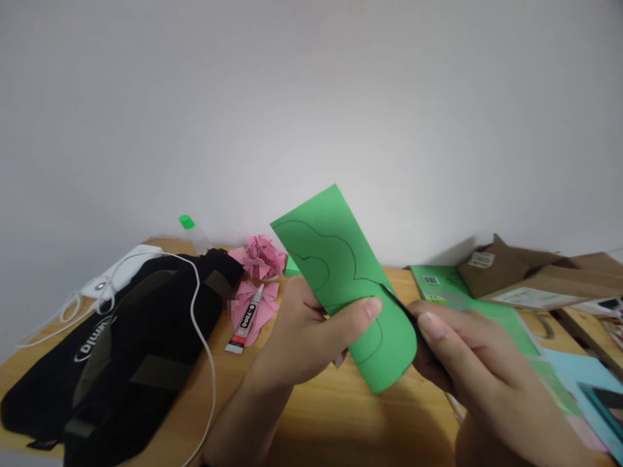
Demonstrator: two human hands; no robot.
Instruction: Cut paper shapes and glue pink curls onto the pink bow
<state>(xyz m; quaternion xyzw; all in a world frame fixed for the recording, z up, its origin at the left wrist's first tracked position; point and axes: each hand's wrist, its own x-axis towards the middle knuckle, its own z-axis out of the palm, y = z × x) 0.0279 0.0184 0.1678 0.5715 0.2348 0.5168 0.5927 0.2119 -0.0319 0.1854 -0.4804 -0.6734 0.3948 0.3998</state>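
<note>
A green paper sheet (335,243) with curved outlines drawn in dark line is pinched in my left hand (321,331), thumb on its front face. The sheet tilts up to the left, and its lower end curls. My right hand (477,363) is closed round black scissors (426,353), whose handles are largely hidden by the fingers. Their dark blade lies along the paper's right edge and meets a drawn line near the middle of the sheet.
Left on the wooden table (341,421) lie a black bag (141,344), a white cable (197,292), a glue tube (247,321) on pink paper and a crumpled pink paper flower (263,256). Torn brown cardboard (535,272) and a green packet (438,285) lie at right.
</note>
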